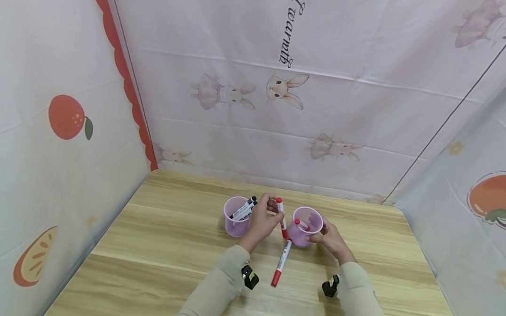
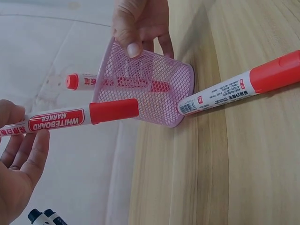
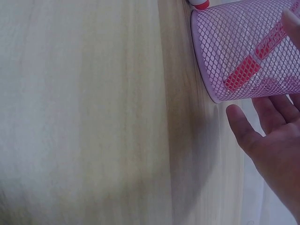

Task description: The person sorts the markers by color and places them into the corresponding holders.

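Note:
My left hand (image 1: 263, 222) pinches a red whiteboard marker (image 2: 56, 119) between thumb and fingers, its red cap pointing down. That marker is beside the rim of a pink mesh pen cup (image 1: 299, 236). Around the cup's far side curls my right hand (image 1: 332, 240), thumb in front and fingers behind. Another red marker (image 1: 303, 225) leans inside this cup, showing through the mesh in both wrist views. On the table a third red marker (image 1: 282, 263) lies with its plain end close to the cup's base and its red cap toward me.
Left of my left hand stands a second pink mesh cup (image 1: 235, 228) with black-capped markers (image 1: 243, 211) leaning in it. The wooden table (image 1: 156, 248) meets printed cloth walls at the back and both sides.

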Demonstrator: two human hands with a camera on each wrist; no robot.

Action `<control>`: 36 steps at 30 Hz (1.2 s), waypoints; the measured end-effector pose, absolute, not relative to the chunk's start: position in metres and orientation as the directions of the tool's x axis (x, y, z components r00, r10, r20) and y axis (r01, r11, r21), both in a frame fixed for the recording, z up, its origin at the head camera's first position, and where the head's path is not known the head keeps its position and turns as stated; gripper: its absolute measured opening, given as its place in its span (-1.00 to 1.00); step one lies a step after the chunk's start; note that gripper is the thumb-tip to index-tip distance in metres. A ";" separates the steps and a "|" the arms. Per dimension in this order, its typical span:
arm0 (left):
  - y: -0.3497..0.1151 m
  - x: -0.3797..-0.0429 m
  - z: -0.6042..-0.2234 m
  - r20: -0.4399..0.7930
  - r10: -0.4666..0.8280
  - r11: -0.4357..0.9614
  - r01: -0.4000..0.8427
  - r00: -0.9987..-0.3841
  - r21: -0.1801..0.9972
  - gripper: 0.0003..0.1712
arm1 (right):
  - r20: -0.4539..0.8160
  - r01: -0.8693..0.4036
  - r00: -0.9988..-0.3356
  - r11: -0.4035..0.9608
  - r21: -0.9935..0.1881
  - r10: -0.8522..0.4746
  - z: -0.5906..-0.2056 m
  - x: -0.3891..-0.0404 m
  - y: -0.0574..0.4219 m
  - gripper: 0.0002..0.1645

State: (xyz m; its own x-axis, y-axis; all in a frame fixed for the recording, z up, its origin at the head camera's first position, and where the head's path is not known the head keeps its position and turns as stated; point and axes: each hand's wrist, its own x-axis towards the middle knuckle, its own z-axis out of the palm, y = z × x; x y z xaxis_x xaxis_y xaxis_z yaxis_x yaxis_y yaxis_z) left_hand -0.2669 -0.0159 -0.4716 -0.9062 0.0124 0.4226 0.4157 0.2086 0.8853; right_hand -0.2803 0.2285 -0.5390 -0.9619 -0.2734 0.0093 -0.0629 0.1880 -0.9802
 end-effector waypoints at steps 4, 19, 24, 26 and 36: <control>-0.016 -0.267 -0.469 0.434 -0.011 0.210 0.423 -0.901 0.882 -0.60 | -0.009 -0.042 -0.961 0.178 -0.983 -0.276 -0.533 -0.279 0.227 -0.04; -0.016 -0.268 -0.466 0.432 -0.068 0.164 0.417 -0.900 0.894 -0.65 | -0.042 -0.015 -0.960 0.201 -0.979 -0.276 -0.511 -0.267 0.219 -0.05; -0.015 -0.267 -0.461 0.421 -0.061 0.134 0.411 -0.905 0.902 -0.66 | -0.026 -0.031 -0.959 0.196 -0.980 -0.282 -0.513 -0.269 0.220 -0.06; -0.015 -0.266 -0.459 0.421 -0.058 0.127 0.412 -0.905 0.902 -0.68 | -0.022 -0.035 -0.958 0.193 -0.980 -0.286 -0.514 -0.269 0.221 -0.06; -0.014 -0.249 -0.430 0.425 -0.065 0.091 0.419 -0.903 0.903 -0.71 | -0.014 -0.043 -0.955 0.183 -0.982 -0.296 -0.515 -0.270 0.221 -0.05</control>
State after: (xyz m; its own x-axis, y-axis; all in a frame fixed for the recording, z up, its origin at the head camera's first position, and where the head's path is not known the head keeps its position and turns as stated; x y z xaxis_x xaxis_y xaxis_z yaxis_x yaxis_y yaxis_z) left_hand -0.2491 -0.0135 -0.4301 -0.9026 -0.0651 0.4255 0.4193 0.0908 0.9033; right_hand -0.2703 0.2213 -0.5151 -0.9549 -0.2965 -0.0137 -0.0427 0.1830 -0.9822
